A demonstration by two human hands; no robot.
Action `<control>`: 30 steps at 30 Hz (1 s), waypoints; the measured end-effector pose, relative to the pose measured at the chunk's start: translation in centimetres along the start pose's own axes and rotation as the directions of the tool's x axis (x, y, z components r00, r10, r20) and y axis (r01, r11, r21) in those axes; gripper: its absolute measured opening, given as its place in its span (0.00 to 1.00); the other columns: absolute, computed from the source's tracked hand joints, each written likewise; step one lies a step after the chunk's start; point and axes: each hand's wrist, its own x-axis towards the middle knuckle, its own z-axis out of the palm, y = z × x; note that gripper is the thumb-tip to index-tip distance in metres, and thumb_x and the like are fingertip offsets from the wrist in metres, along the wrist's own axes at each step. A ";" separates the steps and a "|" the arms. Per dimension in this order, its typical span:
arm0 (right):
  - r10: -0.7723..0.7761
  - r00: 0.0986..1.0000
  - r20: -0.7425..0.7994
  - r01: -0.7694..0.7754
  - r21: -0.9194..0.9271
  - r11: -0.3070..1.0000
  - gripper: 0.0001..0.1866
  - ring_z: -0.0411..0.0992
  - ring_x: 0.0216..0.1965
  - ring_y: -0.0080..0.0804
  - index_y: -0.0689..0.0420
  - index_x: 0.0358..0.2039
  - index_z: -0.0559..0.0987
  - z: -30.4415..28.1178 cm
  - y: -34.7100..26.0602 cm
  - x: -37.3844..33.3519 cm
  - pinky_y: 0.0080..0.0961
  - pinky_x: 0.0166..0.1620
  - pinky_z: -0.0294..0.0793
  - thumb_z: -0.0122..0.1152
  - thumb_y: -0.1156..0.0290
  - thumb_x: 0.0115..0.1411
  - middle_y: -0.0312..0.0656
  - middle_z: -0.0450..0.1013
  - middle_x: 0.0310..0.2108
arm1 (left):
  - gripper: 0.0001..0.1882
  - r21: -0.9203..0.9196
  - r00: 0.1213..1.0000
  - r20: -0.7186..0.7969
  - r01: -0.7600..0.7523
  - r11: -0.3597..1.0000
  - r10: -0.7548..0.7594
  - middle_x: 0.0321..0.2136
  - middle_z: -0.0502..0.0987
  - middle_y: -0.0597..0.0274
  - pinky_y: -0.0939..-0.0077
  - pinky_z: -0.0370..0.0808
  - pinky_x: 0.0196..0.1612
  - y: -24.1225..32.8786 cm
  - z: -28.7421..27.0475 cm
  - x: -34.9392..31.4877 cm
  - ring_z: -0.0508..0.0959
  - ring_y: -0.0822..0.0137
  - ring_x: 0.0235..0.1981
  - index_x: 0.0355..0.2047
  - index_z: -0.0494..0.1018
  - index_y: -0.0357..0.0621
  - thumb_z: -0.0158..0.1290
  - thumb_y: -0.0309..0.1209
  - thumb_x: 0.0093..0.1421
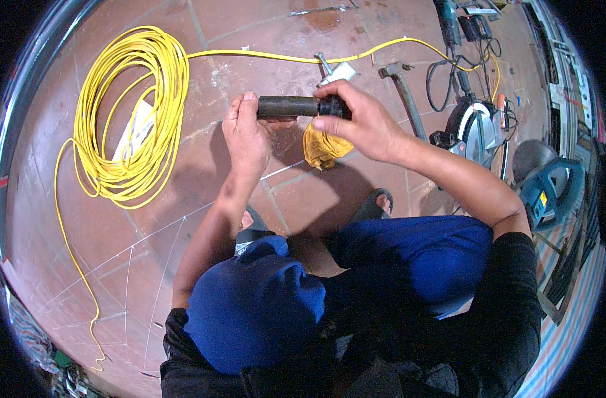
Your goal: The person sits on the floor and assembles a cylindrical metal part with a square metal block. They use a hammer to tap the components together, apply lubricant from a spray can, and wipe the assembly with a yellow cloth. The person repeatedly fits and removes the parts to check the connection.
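Note:
Both of my hands hold a dark grey cylinder (288,106) level above the floor. It has the look of a thick tube with a black collar at its right end, but its exact kind I cannot make out. My left hand (246,136) grips the left end, thumb upward and fingertips showing underneath. My right hand (362,123) is closed round the black end, its thumb below. Just under that thumb is a crumpled yellow cloth (324,147); whether it touches the hand or lies on the floor I cannot tell.
A coiled yellow cable (177,86) lies on the tiled floor (183,225) at the left. Beyond my right hand are a small metal tool (324,64) and a hammer (407,99). Power tools, including a circular saw (548,192), and black cords crowd the right side.

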 end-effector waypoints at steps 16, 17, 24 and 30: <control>0.317 0.943 -0.096 -0.251 0.419 0.872 0.16 0.77 0.48 0.39 0.64 0.37 0.84 -2.9 -2.4 1.1 0.34 0.58 0.72 0.57 0.62 0.67 0.47 0.79 0.45 | 0.14 0.058 0.993 -0.101 0.070 0.996 -0.064 0.28 0.79 0.44 0.64 0.85 0.28 0.6 -1.3 0.3 0.83 0.55 0.24 0.41 0.64 0.34 0.41 0.36 0.73; 0.271 0.962 0.003 -0.263 0.265 0.928 0.15 0.77 0.48 0.38 0.64 0.40 0.82 -3.0 -2.1 0.9 0.34 0.58 0.72 0.58 0.64 0.67 0.46 0.79 0.45 | 0.14 0.060 0.993 -0.093 0.078 0.995 -0.072 0.28 0.79 0.45 0.64 0.85 0.28 0.5 -1.2 0.3 0.83 0.56 0.24 0.41 0.64 0.34 0.41 0.36 0.73; 0.178 0.966 -0.187 -0.079 0.444 0.892 0.15 0.78 0.43 0.35 0.64 0.37 0.82 -3.7 -0.5 0.4 0.31 0.47 0.77 0.65 0.62 0.64 0.46 0.80 0.40 | 0.13 0.125 0.991 -0.099 0.107 0.986 -0.095 0.27 0.79 0.45 0.66 0.85 0.28 0.7 0.1 1.0 0.83 0.57 0.24 0.40 0.64 0.35 0.41 0.36 0.73; -0.065 0.989 -0.133 0.112 0.386 0.916 0.19 0.77 0.42 0.32 0.62 0.45 0.79 -6.6 1.0 -0.1 0.31 0.51 0.75 0.58 0.56 0.68 0.44 0.79 0.43 | 0.14 0.175 0.997 -0.034 0.075 0.982 -0.070 0.27 0.79 0.46 0.66 0.84 0.27 1.2 3.6 3.8 0.83 0.57 0.24 0.39 0.64 0.36 0.42 0.37 0.73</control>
